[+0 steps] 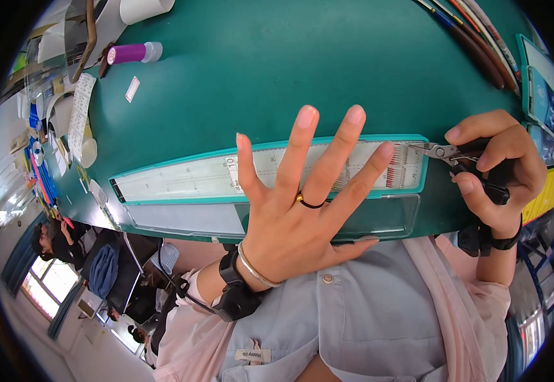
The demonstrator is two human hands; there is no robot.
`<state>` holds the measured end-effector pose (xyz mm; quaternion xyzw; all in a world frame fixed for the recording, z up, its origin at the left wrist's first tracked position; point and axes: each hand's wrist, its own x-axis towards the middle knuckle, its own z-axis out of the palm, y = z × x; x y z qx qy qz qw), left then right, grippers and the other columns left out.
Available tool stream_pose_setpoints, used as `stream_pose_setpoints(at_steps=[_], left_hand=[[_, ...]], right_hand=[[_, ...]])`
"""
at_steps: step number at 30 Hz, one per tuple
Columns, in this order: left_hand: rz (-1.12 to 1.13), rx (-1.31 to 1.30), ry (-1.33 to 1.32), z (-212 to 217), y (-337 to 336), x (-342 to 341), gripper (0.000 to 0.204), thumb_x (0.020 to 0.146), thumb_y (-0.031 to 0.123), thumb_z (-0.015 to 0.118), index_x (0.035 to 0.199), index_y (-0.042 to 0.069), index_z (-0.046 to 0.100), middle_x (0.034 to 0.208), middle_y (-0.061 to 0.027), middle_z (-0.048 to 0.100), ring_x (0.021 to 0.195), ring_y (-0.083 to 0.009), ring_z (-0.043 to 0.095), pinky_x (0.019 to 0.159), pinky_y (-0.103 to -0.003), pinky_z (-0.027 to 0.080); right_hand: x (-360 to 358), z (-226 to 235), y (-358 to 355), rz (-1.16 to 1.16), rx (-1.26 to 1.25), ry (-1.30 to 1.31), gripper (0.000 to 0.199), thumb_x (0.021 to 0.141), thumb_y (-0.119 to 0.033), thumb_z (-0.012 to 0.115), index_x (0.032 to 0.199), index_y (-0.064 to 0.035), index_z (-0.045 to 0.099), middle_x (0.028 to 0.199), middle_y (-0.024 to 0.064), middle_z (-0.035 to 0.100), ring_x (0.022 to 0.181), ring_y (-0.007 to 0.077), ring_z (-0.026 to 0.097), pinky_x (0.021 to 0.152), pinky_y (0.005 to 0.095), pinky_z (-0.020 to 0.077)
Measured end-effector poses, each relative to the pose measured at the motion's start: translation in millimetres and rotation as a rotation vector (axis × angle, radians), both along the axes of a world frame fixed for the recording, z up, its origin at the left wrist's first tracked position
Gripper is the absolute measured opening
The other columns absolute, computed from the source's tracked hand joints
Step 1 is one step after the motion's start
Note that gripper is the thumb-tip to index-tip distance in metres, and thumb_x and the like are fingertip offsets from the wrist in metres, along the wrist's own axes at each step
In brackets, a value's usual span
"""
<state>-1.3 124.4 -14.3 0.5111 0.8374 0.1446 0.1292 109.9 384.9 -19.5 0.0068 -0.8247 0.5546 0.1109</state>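
Note:
My left hand [299, 200] is spread wide over the middle of a long, flat case [181, 173] with a teal rim and a pale lining. Its fingers are stretched out and hold nothing. Rows of fine strands [396, 169], some red, line the case's right end. At that end, my right hand [509, 162] grips small pliers [441, 151] with pointed metal jaws, their tips over the rim. A clear lid [378, 216] lies along the near side of the case, partly hidden by my left hand.
A purple capped tube [127, 53] and a small label [132, 89] lie at the far left of the green table [226, 70]. Long slim rods [474, 44] rest at the far right, near teal boxes [547, 95]. A yellow item [547, 194] is right of my right hand.

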Motion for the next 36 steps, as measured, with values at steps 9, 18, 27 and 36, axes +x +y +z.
stream_pose_setpoints(at_steps=[9, 18, 27, 36], left_hand=[[-0.078, -0.050, -0.001, 0.0, 4.2, -8.4, 0.093, 0.057, 0.068, 0.081, 0.140, 0.028, 0.064, 0.157, -0.0133, 0.046, 0.146, -0.0415, 0.036, 0.113, -0.065, 0.020], [-0.076, -0.061, -0.008, -0.9, 4.6, -9.3, 0.090, 0.059, 0.067, 0.080, 0.140, 0.030, 0.064, 0.156, -0.0136, 0.047, 0.143, -0.0389, 0.041, 0.114, -0.064, 0.018], [-0.067, -0.063, -0.011, -1.2, 6.9, -8.2, 0.089, 0.057, 0.067, 0.081, 0.138, 0.033, 0.066, 0.156, -0.0141, 0.047, 0.143, -0.0395, 0.041, 0.111, -0.063, 0.022], [-0.054, -0.074, -0.024, 0.1, 7.6, -7.7, 0.089, 0.056, 0.065, 0.082, 0.138, 0.034, 0.066, 0.156, -0.0140, 0.046, 0.143, -0.0389, 0.041, 0.111, -0.063, 0.023]], right_hand=[[-4.2, -5.1, -3.9, -0.016, -0.085, -0.005, 0.028, 0.078, -0.005, 0.076, 0.090, -0.0056, 0.051, 0.105, 0.0264, 0.066, 0.092, 0.0235, 0.063, 0.079, 0.0306, 0.0528], [-4.9, -9.4, 5.7, 0.072, -0.006, 0.052, 0.026, 0.078, -0.006, 0.075, 0.088, -0.0060, 0.051, 0.103, 0.0274, 0.067, 0.083, 0.0232, 0.064, 0.069, 0.0289, 0.0528], [-2.2, -6.8, 6.3, 0.049, 0.016, 0.056, 0.022, 0.078, -0.004, 0.073, 0.085, -0.0061, 0.051, 0.099, 0.0274, 0.069, 0.082, 0.0247, 0.066, 0.068, 0.0316, 0.0542], [-3.6, -11.3, 5.9, 0.075, 0.067, 0.117, 0.023, 0.077, -0.001, 0.074, 0.084, -0.0051, 0.052, 0.098, 0.0291, 0.069, 0.082, 0.0263, 0.068, 0.069, 0.0321, 0.0552]])
